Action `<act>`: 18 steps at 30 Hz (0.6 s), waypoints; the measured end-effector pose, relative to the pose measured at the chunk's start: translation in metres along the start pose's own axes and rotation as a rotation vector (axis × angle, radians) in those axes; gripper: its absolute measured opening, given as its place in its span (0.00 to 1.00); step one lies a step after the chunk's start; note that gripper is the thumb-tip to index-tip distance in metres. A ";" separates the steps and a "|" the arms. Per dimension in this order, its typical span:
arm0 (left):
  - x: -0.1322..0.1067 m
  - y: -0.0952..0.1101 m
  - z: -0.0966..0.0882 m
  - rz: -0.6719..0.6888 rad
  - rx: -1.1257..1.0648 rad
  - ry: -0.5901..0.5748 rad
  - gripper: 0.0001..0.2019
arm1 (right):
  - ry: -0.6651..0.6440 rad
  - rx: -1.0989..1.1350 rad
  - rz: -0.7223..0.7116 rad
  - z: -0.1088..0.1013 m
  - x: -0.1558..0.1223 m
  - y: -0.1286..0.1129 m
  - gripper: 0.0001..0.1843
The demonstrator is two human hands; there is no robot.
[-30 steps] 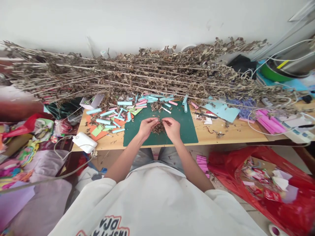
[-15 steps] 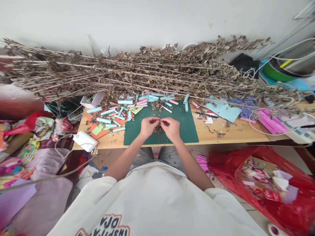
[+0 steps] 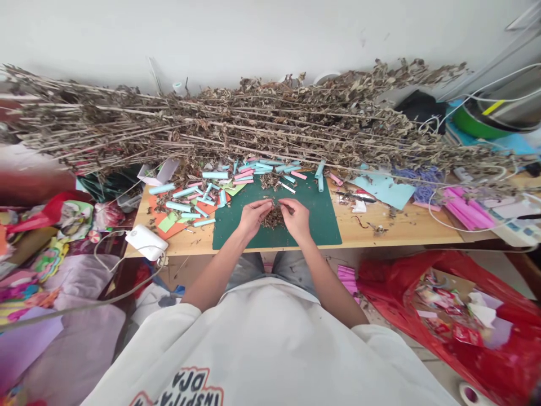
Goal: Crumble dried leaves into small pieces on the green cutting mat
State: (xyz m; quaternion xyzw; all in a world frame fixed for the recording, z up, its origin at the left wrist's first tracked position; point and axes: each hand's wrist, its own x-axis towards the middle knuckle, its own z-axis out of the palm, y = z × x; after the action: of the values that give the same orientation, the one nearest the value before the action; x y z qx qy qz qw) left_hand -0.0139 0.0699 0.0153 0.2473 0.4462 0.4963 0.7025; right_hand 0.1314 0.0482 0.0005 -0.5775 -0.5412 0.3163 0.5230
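I see my left hand and right hand flanking the leaf pile at the centre of the mat, fingers curled onto it; whether they grip any, I cannot tell. Paper rolls lie at ten o'clock, dry stalks at twelve.

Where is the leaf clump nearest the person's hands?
In the head view, the leaf clump lies on the green mat, mid-table, between the left hand and right hand.
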 end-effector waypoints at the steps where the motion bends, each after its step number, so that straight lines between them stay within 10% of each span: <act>1: 0.000 0.000 -0.001 0.005 -0.009 0.005 0.10 | -0.009 -0.030 -0.041 -0.001 -0.001 -0.002 0.13; 13: -0.002 -0.002 0.000 0.011 0.059 -0.025 0.16 | -0.075 -0.025 -0.070 0.003 0.000 -0.015 0.09; 18: -0.004 -0.002 -0.002 0.209 0.356 -0.028 0.12 | -0.070 -0.056 -0.045 0.002 -0.001 -0.015 0.09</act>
State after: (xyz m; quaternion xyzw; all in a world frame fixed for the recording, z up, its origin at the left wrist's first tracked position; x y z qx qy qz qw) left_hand -0.0157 0.0656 0.0142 0.4194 0.4888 0.4762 0.5987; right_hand 0.1254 0.0457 0.0138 -0.5682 -0.5807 0.3089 0.4945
